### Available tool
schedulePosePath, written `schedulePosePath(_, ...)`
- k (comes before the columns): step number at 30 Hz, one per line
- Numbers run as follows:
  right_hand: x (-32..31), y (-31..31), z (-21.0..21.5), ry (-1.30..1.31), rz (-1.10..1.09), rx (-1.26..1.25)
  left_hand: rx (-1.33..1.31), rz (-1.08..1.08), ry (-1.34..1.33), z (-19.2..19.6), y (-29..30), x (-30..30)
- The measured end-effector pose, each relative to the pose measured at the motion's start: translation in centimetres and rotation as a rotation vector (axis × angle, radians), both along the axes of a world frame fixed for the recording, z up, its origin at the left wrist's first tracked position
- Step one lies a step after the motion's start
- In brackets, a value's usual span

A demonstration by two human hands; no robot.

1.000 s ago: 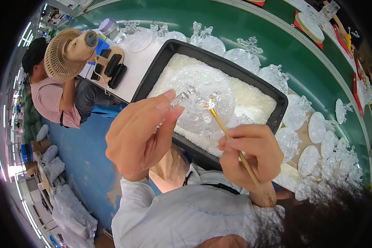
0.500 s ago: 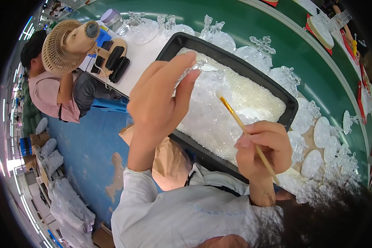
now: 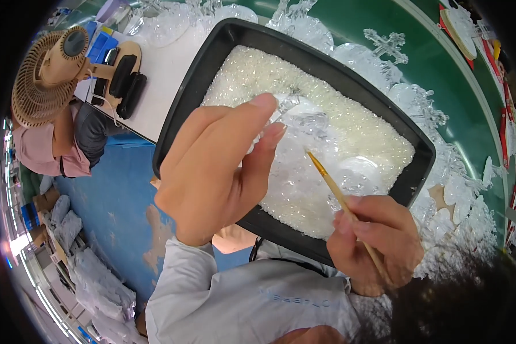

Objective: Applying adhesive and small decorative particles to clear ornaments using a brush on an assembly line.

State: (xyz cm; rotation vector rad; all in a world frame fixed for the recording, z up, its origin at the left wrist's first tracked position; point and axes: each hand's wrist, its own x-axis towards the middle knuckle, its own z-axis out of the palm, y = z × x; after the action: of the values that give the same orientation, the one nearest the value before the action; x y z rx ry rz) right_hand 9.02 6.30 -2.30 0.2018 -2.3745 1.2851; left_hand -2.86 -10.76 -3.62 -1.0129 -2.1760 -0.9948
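Observation:
My left hand (image 3: 212, 166) pinches a clear plastic ornament (image 3: 289, 109) between thumb and fingers, over a black tray (image 3: 172, 129). Its full shape is hard to make out against the glitter behind it. In my right hand (image 3: 378, 238) is a thin paintbrush (image 3: 329, 180) with a pale wooden handle and a gold ferrule. The brush tip points up and left, close to the ornament; whether it touches cannot be told. White sparkling granules (image 3: 252, 63) fill the tray below both hands, and a clear round piece (image 3: 358, 172) lies on them.
Several clear snowflake-like pieces on round bases (image 3: 390, 49) crowd the tray's far and right sides, beside a green surface (image 3: 441, 86). To the left stand a beige fan (image 3: 46, 74) and black oblong items (image 3: 133, 94). A person in pink (image 3: 54, 137) sits behind the fan.
My view has come closer to the tray, so the tray and hands look larger. The fan and seated person have shifted left in the picture. Both hands keep their grips.

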Motion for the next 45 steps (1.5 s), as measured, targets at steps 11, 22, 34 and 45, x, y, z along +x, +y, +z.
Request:
schedulePosePath(11,-0.8,-0.8,-0.5,-0.074,-0.008,0.069,0.082,-0.112,0.051,-0.6,-0.3,-0.3)
schedulePosePath(22,-0.2,-0.5,-0.4,-0.028,0.029,0.007,0.086,-0.162,0.011,-0.6,-0.4,0.1)
schedulePosePath(34,-0.4,-0.8,0.0,-0.076,-0.011,0.039,0.068,-0.158,0.014,-0.3,-0.4,0.2)
schedulePosePath(45,-0.9,-0.9,-0.9,0.009,-0.04,0.042,0.176,-0.173,0.093,-1.2,-0.3,-0.2)
